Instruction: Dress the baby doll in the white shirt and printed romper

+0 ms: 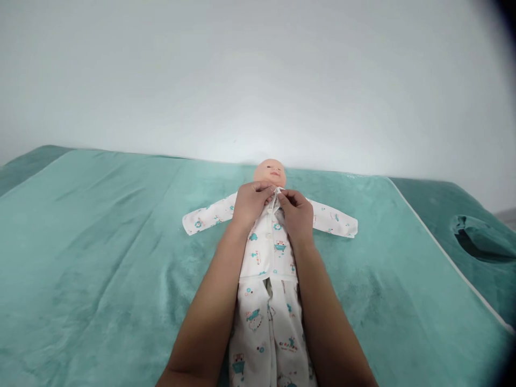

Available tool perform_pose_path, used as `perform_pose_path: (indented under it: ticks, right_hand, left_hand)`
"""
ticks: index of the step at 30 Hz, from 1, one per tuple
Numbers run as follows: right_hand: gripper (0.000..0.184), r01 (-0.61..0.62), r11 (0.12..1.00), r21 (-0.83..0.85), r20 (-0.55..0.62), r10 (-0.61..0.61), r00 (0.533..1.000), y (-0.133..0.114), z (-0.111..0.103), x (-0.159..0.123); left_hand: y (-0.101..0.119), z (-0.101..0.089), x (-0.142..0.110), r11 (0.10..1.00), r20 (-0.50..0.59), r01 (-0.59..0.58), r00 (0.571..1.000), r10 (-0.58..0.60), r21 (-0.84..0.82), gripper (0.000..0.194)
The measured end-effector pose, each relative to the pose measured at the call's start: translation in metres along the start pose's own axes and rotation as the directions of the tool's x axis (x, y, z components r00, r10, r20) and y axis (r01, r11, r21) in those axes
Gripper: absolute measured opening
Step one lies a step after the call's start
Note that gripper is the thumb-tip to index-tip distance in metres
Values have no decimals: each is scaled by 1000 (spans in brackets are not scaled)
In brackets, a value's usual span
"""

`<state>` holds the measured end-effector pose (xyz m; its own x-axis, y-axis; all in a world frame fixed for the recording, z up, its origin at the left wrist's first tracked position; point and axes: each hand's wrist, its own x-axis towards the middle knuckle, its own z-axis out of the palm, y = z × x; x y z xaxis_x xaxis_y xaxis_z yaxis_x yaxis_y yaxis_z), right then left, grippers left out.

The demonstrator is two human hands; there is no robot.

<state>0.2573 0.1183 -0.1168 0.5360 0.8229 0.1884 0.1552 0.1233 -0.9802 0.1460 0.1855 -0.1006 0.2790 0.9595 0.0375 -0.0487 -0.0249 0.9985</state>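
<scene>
- Left hand [250, 203] and right hand [299, 212], fingertips pinched together on the shirt [264, 244] neckline, hiding its shoulders!
- Doll [269, 171] lying clothed, head by the bed [121, 242]'s far edge.
- Wall [258, 80] beyond; hole [481, 244] near right edge.

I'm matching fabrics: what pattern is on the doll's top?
White top with small, mostly teal cartoon prints; best seen in head view.

A white wall [258, 70] fills the view at 12 o'clock. Below it lies a pale green sheet [100, 242], its creases strongest toward 8 o'clock. The sheet's white edging [443, 247] slants from 3 o'clock toward 4. Beyond it, a darker green cover [435, 196] has an oval hole [467, 242] near 3 o'clock; the dark patch inside may be only shadow.
</scene>
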Motion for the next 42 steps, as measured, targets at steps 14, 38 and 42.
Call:
perform_pose_path:
  ticks: [14, 38, 42]
  right_hand:
    - [21, 45, 996, -74, 28, -43, 999, -3, 0, -1]
    - [13, 129, 987, -98, 125, -116, 985, -6, -1, 3]
    - [14, 27, 998, -57, 105, -21, 994, -7, 0, 3]
  left_hand:
    - [1, -1, 0, 989, 34, 60, 998, -56, -132, 14]
    - [2, -4, 1, 995, 107, 14, 994, -3, -100, 16]
    - [3, -2, 0, 998, 85, -3, 996, 9, -66, 17]
